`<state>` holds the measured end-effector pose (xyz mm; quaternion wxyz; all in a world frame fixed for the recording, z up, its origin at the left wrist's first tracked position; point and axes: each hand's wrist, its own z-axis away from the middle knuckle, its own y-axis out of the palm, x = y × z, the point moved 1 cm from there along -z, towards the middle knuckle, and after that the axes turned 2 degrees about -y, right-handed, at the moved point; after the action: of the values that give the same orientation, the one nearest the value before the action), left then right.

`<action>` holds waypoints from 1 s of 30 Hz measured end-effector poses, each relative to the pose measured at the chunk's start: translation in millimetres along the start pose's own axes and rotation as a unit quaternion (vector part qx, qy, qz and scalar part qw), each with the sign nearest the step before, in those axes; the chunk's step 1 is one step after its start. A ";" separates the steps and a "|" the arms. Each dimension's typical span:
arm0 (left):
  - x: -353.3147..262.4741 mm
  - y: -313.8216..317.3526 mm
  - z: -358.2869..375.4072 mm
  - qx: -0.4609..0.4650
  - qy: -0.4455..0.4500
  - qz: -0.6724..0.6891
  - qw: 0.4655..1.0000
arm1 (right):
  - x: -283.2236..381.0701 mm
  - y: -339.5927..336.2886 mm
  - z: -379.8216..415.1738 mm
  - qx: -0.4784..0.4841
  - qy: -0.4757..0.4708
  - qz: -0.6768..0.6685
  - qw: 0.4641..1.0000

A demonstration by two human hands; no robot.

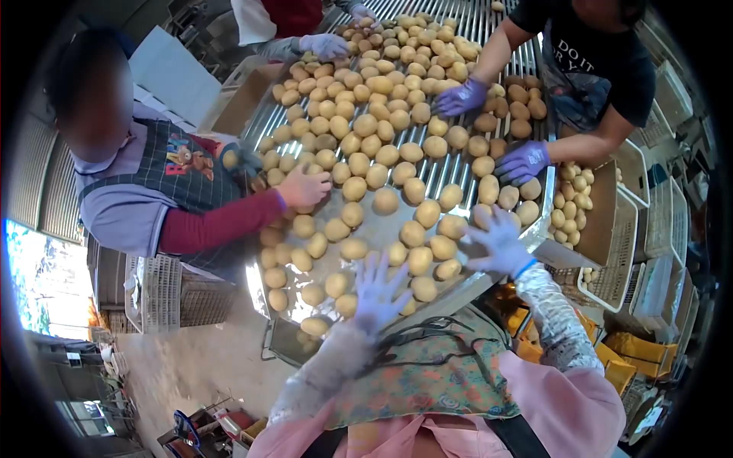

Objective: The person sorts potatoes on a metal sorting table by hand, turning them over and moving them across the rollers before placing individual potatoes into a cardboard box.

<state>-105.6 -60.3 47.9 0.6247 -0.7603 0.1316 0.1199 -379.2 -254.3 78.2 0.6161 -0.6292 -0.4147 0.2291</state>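
Observation:
Many round, yellow-brown potatoes (pixel 353 248) are spread over a metal sorting table (pixel 376 231). My left hand (pixel 377 296), in a pale glove, reaches over the near edge with its fingers spread. A potato (pixel 336 285) is just left of its fingers and another (pixel 423 288) lies to its right. My right hand (pixel 501 243), gloved too, is open at the right rim, fingers stretched toward the potatoes. Its fingertips are close to one potato (pixel 452 227), and a further potato (pixel 448 269) sits beside the thumb.
A person (pixel 183 168) on the left handles potatoes; a purple-gloved co-worker (pixel 592 76) works on the right. A third person's gloved hand (pixel 324 46) is at the back. Rollers (pixel 439 164) form the table's far part. A carton of potatoes (pixel 569 206) and plastic crates (pixel 615 263) stand right.

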 end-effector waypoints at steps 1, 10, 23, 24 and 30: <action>5.3 -10.9 19.8 0.031 0.000 -0.007 0.999 | 18.5 2.4 -10.9 0.068 -0.020 0.019 0.997; 94.0 -23.2 80.8 0.066 -0.211 -0.312 0.924 | 154.2 84.3 -74.2 0.055 -0.212 -0.112 0.969; 84.0 33.5 -34.7 -0.100 -0.229 -0.194 0.949 | 27.9 48.3 -121.0 0.092 0.108 0.016 0.990; 66.5 38.5 -37.7 -0.095 -0.219 -0.191 0.952 | 39.7 39.8 -116.9 0.090 0.084 -0.038 0.992; 23.4 -3.5 7.8 0.046 -0.018 0.001 0.999 | 2.9 8.8 -18.4 -0.012 0.258 -0.413 0.873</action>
<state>-82.6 -53.1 41.5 0.6614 -0.7282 0.1265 0.1277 -360.7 -261.8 72.8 0.7320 -0.4451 -0.4657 -0.2218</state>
